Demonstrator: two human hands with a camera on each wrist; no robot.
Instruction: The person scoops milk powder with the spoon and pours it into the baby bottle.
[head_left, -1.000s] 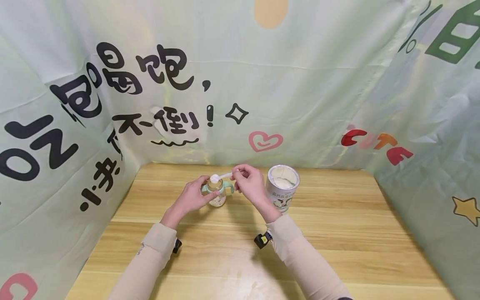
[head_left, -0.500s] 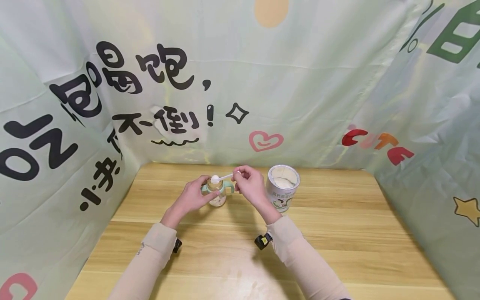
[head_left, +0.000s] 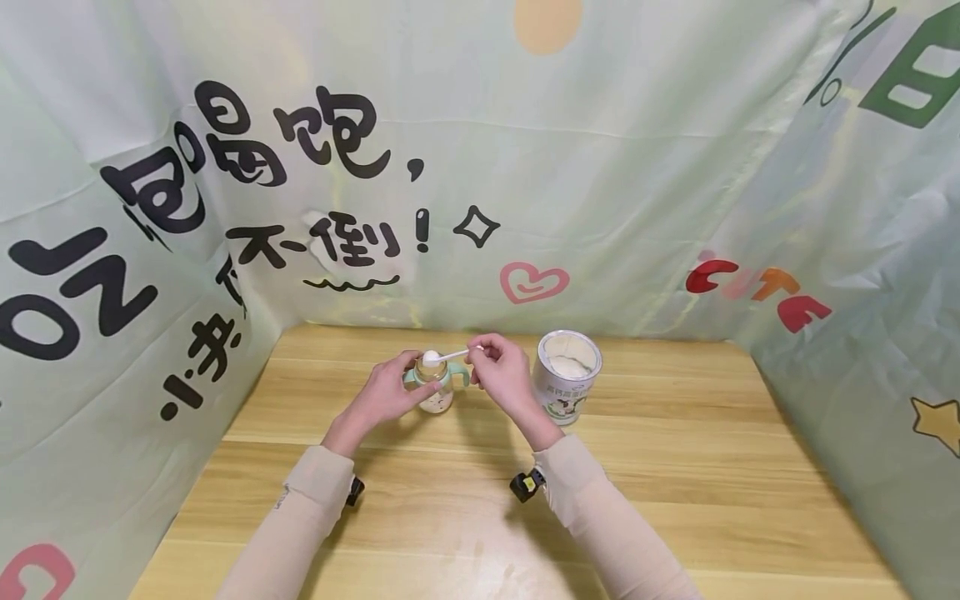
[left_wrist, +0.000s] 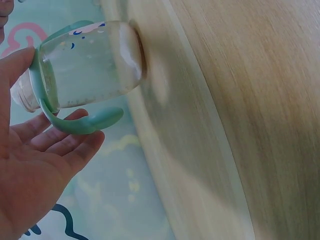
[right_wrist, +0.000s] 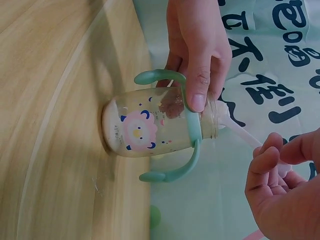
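My left hand [head_left: 386, 390] grips a clear baby bottle [right_wrist: 132, 125] around its green collar, thumb on the near side. The bottle stands upright on the table, with two green handles [right_wrist: 170, 175], a printed pink animal and some white powder [left_wrist: 129, 52] at its bottom. Between thumb and fingers, my right hand [head_left: 501, 373] pinches the thin handle of a white scoop [head_left: 448, 356]. The scoop's bowl sits at the bottle's open mouth; how much powder it holds is hard to tell.
A tall open can [head_left: 564, 400] of pale powder stands just right of my right hand. The wooden table [head_left: 675, 467] is bounded at the back and sides by a printed fabric screen [head_left: 615, 208].
Both hands keep almost the same place, the left on the bottle and the right with the scoop at its mouth. The head view has shifted very slightly.
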